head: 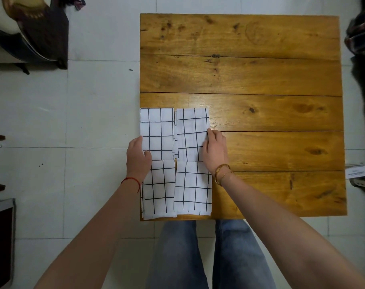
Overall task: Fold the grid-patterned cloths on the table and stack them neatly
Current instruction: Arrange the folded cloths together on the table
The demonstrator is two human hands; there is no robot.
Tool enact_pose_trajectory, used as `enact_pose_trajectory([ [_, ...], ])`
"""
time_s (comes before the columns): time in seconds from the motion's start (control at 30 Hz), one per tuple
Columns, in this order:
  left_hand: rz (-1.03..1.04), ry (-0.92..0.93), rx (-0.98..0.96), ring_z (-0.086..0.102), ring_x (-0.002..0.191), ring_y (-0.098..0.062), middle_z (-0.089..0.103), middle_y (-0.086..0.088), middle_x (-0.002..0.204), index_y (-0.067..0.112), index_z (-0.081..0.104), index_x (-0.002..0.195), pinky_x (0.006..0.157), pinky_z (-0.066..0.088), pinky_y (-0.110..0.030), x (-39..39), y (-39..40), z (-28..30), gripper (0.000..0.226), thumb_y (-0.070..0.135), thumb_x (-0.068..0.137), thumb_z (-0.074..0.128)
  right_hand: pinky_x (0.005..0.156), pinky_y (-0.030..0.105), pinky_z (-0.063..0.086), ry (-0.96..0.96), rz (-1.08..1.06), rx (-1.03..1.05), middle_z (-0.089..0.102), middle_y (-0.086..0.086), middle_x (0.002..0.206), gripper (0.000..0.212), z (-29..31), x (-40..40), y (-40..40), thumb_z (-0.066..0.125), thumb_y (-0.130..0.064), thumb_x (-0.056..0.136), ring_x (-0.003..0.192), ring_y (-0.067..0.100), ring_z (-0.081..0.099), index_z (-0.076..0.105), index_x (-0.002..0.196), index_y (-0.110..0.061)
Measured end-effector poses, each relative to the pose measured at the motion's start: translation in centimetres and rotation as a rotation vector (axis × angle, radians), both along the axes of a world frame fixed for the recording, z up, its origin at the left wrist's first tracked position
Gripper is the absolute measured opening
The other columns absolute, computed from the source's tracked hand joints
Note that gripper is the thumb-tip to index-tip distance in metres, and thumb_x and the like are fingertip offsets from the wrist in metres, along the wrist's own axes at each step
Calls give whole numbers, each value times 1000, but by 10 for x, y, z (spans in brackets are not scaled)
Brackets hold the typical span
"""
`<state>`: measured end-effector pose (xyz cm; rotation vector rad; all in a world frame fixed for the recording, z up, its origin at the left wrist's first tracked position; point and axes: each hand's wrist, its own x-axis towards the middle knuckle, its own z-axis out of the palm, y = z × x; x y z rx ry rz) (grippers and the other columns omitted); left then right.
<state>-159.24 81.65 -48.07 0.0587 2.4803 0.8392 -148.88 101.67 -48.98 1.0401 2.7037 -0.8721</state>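
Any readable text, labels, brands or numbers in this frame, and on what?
No text can be read.
White label at the right edge, beside the table: lines of print, too small and blurred to read.
Folded cloths: only a black grid, no words.

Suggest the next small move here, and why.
Probably lift the far right cloth onto a neighbour: four folded cloths lie side by side, unstacked, and the right hand already holds its edge, while the left hand rests on the far left cloth.
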Motion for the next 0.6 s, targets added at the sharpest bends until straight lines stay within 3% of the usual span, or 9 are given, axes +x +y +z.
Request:
enact_pose_trajectory([
  [0.13,-37,2,0,35,138,-24,37,-13,148,1,36,144,109,23,-22,0,-7,0,54,-3,90,43,104,34,36,-24,14,-5,44,15,135,46,4,5,3,40,-10,96,120,28,40,39,142,-4],
  [0.23,-52,30,-41,37,135,-26,38,-13,146,3,36,144,106,28,-25,13,-15,5,53,1,92,44,97,39,43,-57,-15,61,47,15,129,45,8,20,4,44,-14,95,113,28,45,41,139,-4],
  [0.37,-202,89,-280,45,121,-29,42,-13,140,7,34,144,93,45,-38,50,-35,9,51,16,95,47,82,39,50,-186,83,252,54,16,112,50,13,61,-5,51,-22,92,96,28,52,43,136,-1],
  [0.47,-304,37,-395,47,118,-32,42,-15,140,5,27,147,88,49,-43,81,-49,7,61,22,94,50,75,37,52,-304,167,307,56,16,107,58,13,90,-20,58,-28,88,92,28,55,43,137,1],
  [0.6,-284,-15,-469,49,116,-34,43,-17,139,2,20,149,87,50,-45,106,-53,7,72,26,91,56,75,36,52,-380,208,282,56,14,105,62,11,114,-45,60,-28,86,89,26,54,41,138,1],
])
